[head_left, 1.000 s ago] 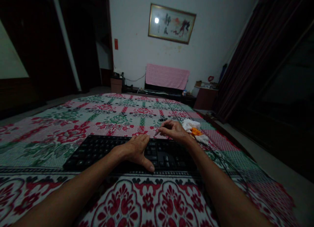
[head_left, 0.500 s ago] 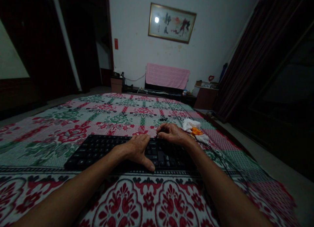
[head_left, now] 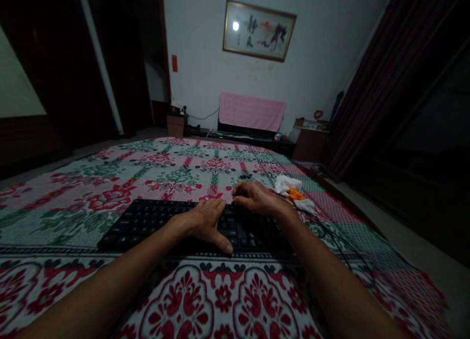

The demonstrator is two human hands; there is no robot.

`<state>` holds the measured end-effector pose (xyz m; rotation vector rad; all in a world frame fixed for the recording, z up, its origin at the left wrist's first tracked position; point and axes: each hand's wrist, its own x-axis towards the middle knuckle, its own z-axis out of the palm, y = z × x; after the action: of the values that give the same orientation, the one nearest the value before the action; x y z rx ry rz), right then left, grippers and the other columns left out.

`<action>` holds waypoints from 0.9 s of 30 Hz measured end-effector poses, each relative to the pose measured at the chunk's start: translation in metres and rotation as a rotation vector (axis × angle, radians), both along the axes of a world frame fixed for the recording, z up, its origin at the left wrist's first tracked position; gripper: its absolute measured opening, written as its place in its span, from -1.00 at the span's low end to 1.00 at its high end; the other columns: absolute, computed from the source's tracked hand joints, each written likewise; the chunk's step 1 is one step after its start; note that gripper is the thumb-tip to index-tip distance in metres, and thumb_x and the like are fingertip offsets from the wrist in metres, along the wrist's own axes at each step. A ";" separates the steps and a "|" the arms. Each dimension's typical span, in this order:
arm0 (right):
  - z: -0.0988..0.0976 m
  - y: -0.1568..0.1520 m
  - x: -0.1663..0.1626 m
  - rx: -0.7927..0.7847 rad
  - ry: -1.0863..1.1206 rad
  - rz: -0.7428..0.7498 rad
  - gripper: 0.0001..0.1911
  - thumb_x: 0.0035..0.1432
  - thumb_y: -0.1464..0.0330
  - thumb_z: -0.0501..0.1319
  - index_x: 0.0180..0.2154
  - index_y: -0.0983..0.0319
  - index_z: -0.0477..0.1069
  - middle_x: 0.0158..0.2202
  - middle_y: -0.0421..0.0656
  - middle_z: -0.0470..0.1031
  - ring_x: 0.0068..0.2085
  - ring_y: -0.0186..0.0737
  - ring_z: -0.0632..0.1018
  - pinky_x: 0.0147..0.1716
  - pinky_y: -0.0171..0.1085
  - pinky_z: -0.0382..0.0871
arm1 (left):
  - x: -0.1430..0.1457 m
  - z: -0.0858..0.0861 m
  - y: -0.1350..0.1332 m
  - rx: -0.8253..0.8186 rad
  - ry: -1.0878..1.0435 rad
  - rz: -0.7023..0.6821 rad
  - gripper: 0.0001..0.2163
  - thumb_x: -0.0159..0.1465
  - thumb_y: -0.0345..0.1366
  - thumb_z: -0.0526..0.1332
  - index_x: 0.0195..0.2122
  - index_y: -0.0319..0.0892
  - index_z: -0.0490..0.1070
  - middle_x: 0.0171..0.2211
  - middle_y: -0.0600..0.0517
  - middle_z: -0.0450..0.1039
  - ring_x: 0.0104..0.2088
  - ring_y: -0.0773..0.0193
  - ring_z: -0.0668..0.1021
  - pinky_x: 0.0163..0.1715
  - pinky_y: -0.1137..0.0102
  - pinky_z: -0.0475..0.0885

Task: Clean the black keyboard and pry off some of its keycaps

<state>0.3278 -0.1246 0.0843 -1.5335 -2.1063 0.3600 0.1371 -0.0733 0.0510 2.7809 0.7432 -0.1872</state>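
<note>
A black keyboard lies flat on the patterned bedspread. My left hand spans it from front to back, fingers at the far edge and thumb stretched to the near edge, holding it. Over the far right part of the keyboard, my right hand is closed with fingertips and thumb pinched together near the far edge. Whatever is in that pinch is too dark and small to make out. The right hand and forearm hide some of the keyboard's right side.
Right of my right hand lie crumpled white tissue and an orange piece. A dark cable runs over the bedspread beside my right forearm. Beyond the bed stand a pink-cloth-covered screen and a small cabinet.
My right hand has shifted slightly left along the keyboard's far edge, still pinched. The left hand stays in place on the keyboard.
</note>
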 end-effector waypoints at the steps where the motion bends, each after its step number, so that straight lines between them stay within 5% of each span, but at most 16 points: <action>1: -0.003 0.003 0.003 -0.004 0.021 0.008 -0.82 0.04 0.41 0.16 -0.25 0.29 0.41 -0.36 -0.16 0.49 -0.35 -0.33 0.46 -0.33 -0.36 0.28 | 0.000 0.000 0.000 0.001 0.000 -0.001 0.22 -0.28 0.41 0.09 0.26 -0.36 -0.21 0.28 -0.31 -0.20 0.25 -0.14 -0.06 0.18 0.06 -0.08; 6: -0.014 0.012 0.012 -0.042 0.123 0.014 -0.81 0.05 0.38 0.17 -0.24 0.29 0.38 -0.39 -0.18 0.50 -0.37 -0.34 0.47 -0.37 -0.38 0.29 | 0.001 0.000 0.001 0.004 0.011 -0.004 0.20 -0.28 0.40 0.10 0.26 -0.34 -0.20 0.28 -0.29 -0.19 0.25 -0.13 -0.05 0.19 0.07 -0.10; 17: 0.004 0.009 -0.002 -0.047 -0.063 -0.001 -0.85 -0.01 0.45 0.19 -0.30 0.27 0.41 -0.51 -0.25 0.44 -0.47 -0.39 0.41 -0.47 -0.41 0.18 | 0.001 -0.003 0.001 0.011 -0.015 -0.012 0.20 -0.25 0.40 0.09 0.27 -0.34 -0.23 0.28 -0.29 -0.18 0.25 -0.13 -0.06 0.19 0.07 -0.11; 27: 0.012 0.023 -0.003 -0.265 0.100 0.004 -0.89 -0.03 0.51 0.17 -0.36 0.28 0.39 -0.50 -0.22 0.52 -0.49 -0.35 0.49 -0.49 -0.41 0.30 | 0.000 0.002 -0.002 -0.013 0.020 0.013 0.20 -0.25 0.39 0.10 0.27 -0.32 -0.26 0.29 -0.26 -0.25 0.26 -0.16 -0.11 0.19 0.06 -0.11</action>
<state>0.3250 -0.1019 0.0960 -1.6198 -2.0469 0.7273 0.1371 -0.0751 0.0529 2.7652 0.7619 -0.2170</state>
